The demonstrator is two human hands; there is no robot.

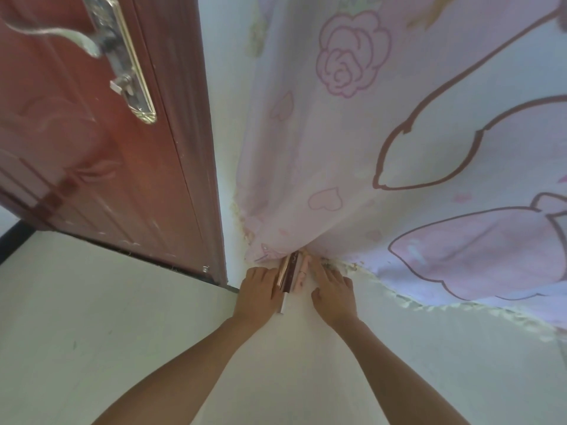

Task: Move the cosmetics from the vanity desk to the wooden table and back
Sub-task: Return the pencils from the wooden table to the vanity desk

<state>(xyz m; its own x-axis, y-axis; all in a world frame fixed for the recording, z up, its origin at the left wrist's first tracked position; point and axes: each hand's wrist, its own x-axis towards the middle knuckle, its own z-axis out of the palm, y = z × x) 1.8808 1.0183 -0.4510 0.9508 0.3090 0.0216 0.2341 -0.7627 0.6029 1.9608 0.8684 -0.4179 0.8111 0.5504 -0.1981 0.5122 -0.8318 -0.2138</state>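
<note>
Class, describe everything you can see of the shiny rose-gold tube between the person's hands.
The rose-gold tube is slim and glossy, apparently metallic, with a paler silvery end nearest the camera. It points away toward the pink curtain, its far end meeting the hem. The left hand touches its left side; a pale pink item lies against its right, beside the right hand. Whether it rests on the floor or is held is unclear.

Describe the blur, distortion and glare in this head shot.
Head view: wide-angle lens bends the door edge and curtain; everything is soft, hands and shiny tube slightly blurred; light is bright and flat, with glare on the door handle and tube.
</note>
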